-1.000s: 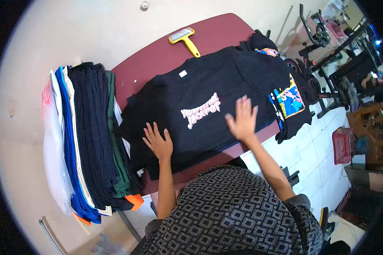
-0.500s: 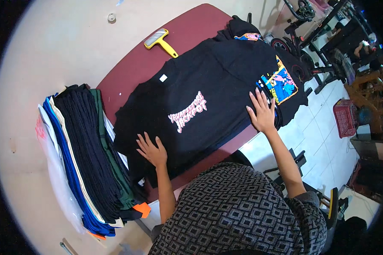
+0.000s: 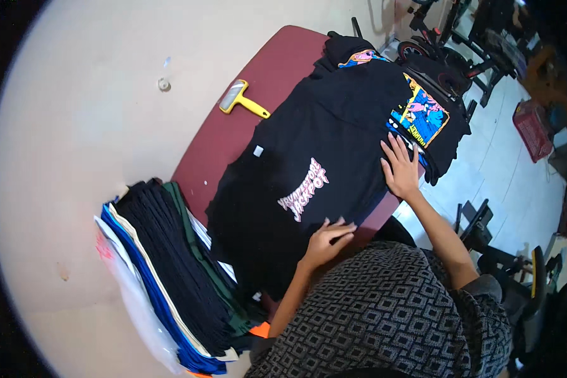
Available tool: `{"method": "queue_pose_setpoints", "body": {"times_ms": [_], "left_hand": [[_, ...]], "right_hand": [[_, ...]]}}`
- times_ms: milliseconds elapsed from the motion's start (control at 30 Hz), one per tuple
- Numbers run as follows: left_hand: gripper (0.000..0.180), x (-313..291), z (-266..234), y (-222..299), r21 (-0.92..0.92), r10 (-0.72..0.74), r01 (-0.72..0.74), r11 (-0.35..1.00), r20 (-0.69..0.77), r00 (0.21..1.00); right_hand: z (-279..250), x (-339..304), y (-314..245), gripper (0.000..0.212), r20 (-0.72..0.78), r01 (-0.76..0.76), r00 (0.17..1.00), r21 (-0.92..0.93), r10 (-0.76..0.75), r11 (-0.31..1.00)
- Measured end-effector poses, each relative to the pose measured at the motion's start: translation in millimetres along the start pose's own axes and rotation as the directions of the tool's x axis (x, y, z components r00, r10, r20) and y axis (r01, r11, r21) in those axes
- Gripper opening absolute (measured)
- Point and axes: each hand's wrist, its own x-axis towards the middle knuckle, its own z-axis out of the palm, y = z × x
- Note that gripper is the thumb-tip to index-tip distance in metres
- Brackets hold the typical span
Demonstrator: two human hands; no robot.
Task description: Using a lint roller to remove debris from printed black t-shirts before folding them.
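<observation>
T-shirt [image 3: 283, 173], black with pink-and-white lettering, lay spread face up over the middle of the maroon surface [image 3: 268, 60], neckline toward the far long edge, hem side by the near right corner. White neck label [image 3: 258, 151] showed at the collar. Right hand [image 3: 402, 169]: open, palm down, fingers spread, resting on the shirt close to the near right corner; nothing gripped. Left hand [image 3: 327, 244]: about half open, fingers loosely bent and pointing right, over the shirt's margin along the near long edge. Couldn't tell if it pinched any cloth or just touched it.

Folded black shirt with yellow, blue and pink print [image 3: 428, 120] sat at the right end, just beyond the right fingertips. Second black bundle with pink-and-blue print [image 3: 362, 58] sat at the far right corner. Yellow lint roller [image 3: 236, 96] lay by the far long edge, handle toward the shirt, apart from both hands. At the left end: row of folded garments [image 3: 164, 236], mostly black, plus blue, cream and green. White plastic bag [image 3: 135, 296] with pink marks hung along its outer side. Red basket [image 3: 532, 131] stood on the tiled floor [image 3: 482, 183], well right of the surface.
</observation>
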Motion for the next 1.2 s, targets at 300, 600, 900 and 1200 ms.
{"method": "queue_pose_setpoints", "body": {"times_ms": [300,600,900,1200], "left_hand": [[0.055,101.0,-26.9,-12.6,0.749,0.161,0.181,0.638,-0.360,0.919],[0.057,210.9,-91.1,-23.9,0.740,0.190,0.355,0.571,-0.540,0.820],[0.061,262.2,-121.2,-31.0,0.712,0.276,0.412,0.568,-0.636,0.720],[0.062,177.1,-22.6,-5.8,0.802,0.185,0.235,0.549,-0.391,0.902]], "right_hand": [[-6.6,1.1,-7.0,0.042,-0.030,0.026,0.999,0.031,-0.025,0.999],[-7.3,3.4,-7.4,0.042,0.064,-0.021,0.998,0.022,0.019,1.000],[-7.2,4.9,-0.1,0.043,0.058,-0.007,0.998,0.044,0.004,0.999],[-4.1,-0.7,3.3,0.043,0.030,-0.003,1.000,0.042,0.001,0.999]]}}
